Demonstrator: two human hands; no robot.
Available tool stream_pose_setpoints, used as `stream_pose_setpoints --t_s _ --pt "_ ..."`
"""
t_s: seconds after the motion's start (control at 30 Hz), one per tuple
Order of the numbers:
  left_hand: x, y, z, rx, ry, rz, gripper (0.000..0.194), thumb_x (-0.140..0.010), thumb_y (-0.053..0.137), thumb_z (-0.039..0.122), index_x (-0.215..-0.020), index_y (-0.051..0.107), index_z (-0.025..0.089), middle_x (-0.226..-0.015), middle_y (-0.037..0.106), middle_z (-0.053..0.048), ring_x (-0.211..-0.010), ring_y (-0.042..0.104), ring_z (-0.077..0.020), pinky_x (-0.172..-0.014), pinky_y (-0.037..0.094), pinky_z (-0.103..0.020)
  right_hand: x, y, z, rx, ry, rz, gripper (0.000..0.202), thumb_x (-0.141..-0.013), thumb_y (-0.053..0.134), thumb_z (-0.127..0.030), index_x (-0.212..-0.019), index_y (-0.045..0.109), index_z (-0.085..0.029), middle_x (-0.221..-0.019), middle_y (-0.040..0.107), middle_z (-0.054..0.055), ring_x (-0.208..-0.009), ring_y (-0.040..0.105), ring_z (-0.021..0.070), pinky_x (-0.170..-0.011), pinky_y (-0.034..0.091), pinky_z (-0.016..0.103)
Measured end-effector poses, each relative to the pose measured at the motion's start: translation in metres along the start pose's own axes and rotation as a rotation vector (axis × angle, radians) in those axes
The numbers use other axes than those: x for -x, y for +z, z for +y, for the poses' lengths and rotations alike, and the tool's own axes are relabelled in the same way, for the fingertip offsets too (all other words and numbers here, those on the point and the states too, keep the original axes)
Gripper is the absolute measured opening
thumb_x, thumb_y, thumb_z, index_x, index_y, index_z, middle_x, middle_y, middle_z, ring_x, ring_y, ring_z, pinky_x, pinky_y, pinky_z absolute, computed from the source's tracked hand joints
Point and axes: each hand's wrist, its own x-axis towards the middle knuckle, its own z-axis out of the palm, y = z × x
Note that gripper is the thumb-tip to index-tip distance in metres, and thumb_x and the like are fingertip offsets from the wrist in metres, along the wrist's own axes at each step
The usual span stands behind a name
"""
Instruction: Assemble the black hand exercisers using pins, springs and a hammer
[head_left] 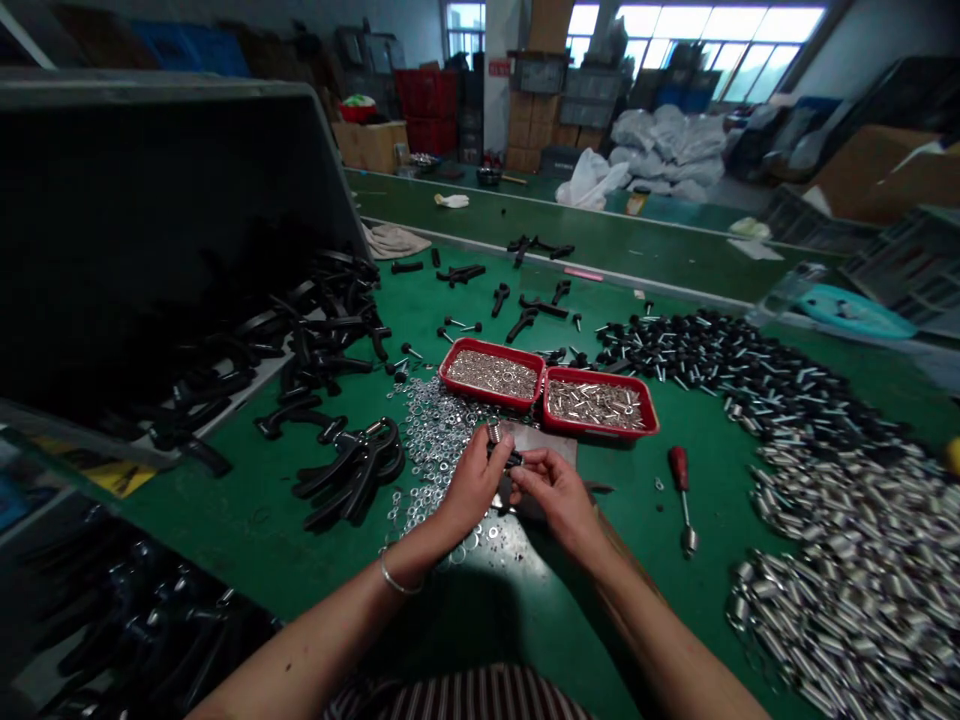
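Observation:
My left hand point(475, 482) is closed around a small black part with a metal spring point(494, 431) standing out above the fingers. The fingers of my right hand point(553, 492) pinch the same black part point(514, 459) from the right. Both hands are close together over a grey plate point(555, 446) on the green table. Just beyond them stand two red trays, one with small metal pieces point(487, 402) and one with metal pins point(600, 432). Loose washers and nuts point(431, 440) lie left of my hands. Finer details between the fingertips are hidden.
Black handles point(352, 470) lie to the left, before a large tipped grey bin point(319, 150). To the right are a red-handled screwdriver point(679, 470), a heap of springs point(862, 590) and black-headed bolts point(720, 350). A green conveyor point(637, 235) runs behind.

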Motion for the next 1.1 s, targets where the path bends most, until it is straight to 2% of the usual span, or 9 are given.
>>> stream_pose_setpoints --t_s 0.1,0.2,0.4,0.47,0.57,0.7,0.83,0.97,1.1 --pt "0.005 0.001 0.011 0.02 0.0 0.019 0.024 -0.098 0.043 0.042 -0.098 0.054 0.021 -0.095 0.058 -0.005 -0.09 0.055 -0.0201 -0.086 0.041 -0.032 0.006 -0.005 0.001 0.42 -0.366 0.133 0.016 -0.082 0.071 -0.033 -0.095 0.064 -0.026 -0.086 0.069 0.003 -0.079 0.066 0.0213 -0.077 0.054 0.037" --pt "0.011 0.001 0.021 0.039 -0.02 0.011 0.024 -0.097 0.046 0.043 -0.099 0.056 0.021 -0.097 0.06 -0.006 -0.094 0.057 -0.021 -0.09 0.041 -0.033 0.007 -0.012 0.001 0.698 -0.604 0.064 0.013 -0.089 0.064 -0.031 -0.101 0.067 -0.027 -0.095 0.071 0.007 -0.091 0.065 0.0255 -0.086 0.051 0.042" --pt "0.006 0.008 0.01 0.139 -0.101 0.011 0.026 -0.095 0.048 0.046 -0.1 0.055 0.022 -0.092 0.062 -0.002 -0.089 0.059 -0.0194 -0.085 0.045 -0.031 0.008 -0.007 0.006 0.806 -0.574 0.108 0.028 -0.097 0.053 -0.035 -0.122 0.063 -0.029 -0.104 0.072 0.008 -0.096 0.066 0.0252 -0.087 0.051 0.04" --pt "-0.001 0.011 0.003 0.187 -0.151 0.02 0.031 -0.093 0.05 0.051 -0.098 0.056 0.021 -0.091 0.063 -0.002 -0.086 0.059 -0.0193 -0.081 0.047 -0.03 0.012 -0.015 0.003 0.862 -0.538 -0.029 0.036 -0.098 0.05 -0.033 -0.133 0.057 -0.03 -0.116 0.07 0.008 -0.103 0.066 0.0246 -0.091 0.051 0.039" --pt "-0.012 0.012 0.0 0.235 -0.217 0.007 0.036 -0.091 0.051 0.056 -0.095 0.057 0.02 -0.088 0.064 -0.002 -0.077 0.06 -0.0177 -0.07 0.048 -0.028 0.016 -0.059 -0.014 0.991 -0.477 -0.186 0.041 -0.099 0.048 -0.033 -0.14 0.051 -0.032 -0.121 0.069 0.006 -0.104 0.066 0.0224 -0.091 0.051 0.036" --pt "-0.022 0.01 0.002 0.281 -0.279 -0.01 0.038 -0.09 0.051 0.058 -0.093 0.055 0.02 -0.081 0.064 0.0 -0.063 0.058 -0.0128 -0.058 0.045 -0.023 -0.016 -0.166 -0.051 1.244 -0.269 0.372 0.034 -0.101 0.04 -0.032 -0.128 0.059 -0.024 -0.108 0.072 0.007 -0.092 0.068 0.0201 -0.085 0.051 0.033" --pt "-0.017 0.02 -0.006 0.387 -0.368 -0.067 0.037 -0.089 0.053 0.057 -0.091 0.054 0.02 -0.074 0.062 0.002 -0.053 0.05 -0.0089 -0.053 0.04 -0.021 -0.084 -0.25 -0.078 1.364 -0.147 0.532 0.031 -0.096 0.044 -0.017 -0.12 0.063 -0.011 -0.108 0.069 0.018 -0.098 0.065 0.026 -0.087 0.047 0.037" --pt "-0.008 0.031 -0.014 0.422 -0.428 -0.107 0.039 -0.088 0.056 0.057 -0.089 0.056 0.018 -0.074 0.062 0.001 -0.053 0.049 -0.0083 -0.054 0.04 -0.021 -0.145 -0.273 -0.08 1.439 -0.066 0.579 0.036 -0.094 0.043 -0.012 -0.125 0.06 -0.014 -0.12 0.062 0.021 -0.106 0.061 0.0283 -0.088 0.045 0.038" --pt "-0.007 0.027 -0.015 0.587 -0.475 -0.057 0.04 -0.087 0.06 0.057 -0.088 0.055 0.017 -0.074 0.061 0.0 -0.056 0.049 -0.0079 -0.056 0.04 -0.021 -0.171 -0.277 -0.077 1.471 0.031 0.602 0.035 -0.094 0.041 -0.012 -0.124 0.058 -0.007 -0.117 0.06 0.027 -0.102 0.063 0.0326 -0.083 0.046 0.042"
